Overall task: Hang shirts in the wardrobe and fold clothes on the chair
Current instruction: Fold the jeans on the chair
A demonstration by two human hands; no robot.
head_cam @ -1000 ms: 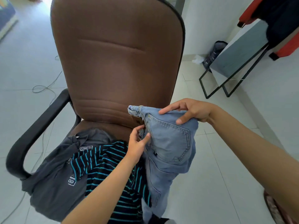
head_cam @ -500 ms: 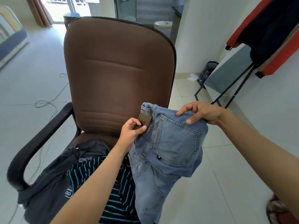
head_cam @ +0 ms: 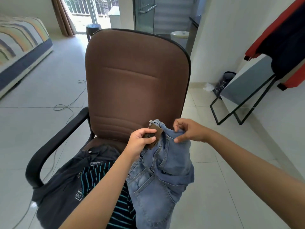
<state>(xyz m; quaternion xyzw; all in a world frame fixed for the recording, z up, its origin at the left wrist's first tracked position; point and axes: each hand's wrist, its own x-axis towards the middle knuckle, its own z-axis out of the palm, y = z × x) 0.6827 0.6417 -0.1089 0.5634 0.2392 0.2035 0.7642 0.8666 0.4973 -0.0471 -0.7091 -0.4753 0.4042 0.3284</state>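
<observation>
Jeans held up, folding barely begun

The jeans (head_cam: pixel 158 171) waistband is pinched by both hands (head_cam: pixel 142 141) (head_cam: pixel 189 131) above the chair (head_cam: pixel 132 76); shirts (head_cam: pixel 66 187) are left unhung there.

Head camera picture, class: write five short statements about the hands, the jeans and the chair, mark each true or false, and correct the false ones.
1. Both hands hold the jeans at the waistband. True.
2. The left hand pinches the brown leather patch. True.
3. The jeans are folded flat on the chair seat. False: they hang unfolded from the hands in front of the chair.
4. The right hand rests on the armrest. False: it grips the denim at the waistband.
5. A dark shirt and a striped shirt lie on the seat. True.
</observation>
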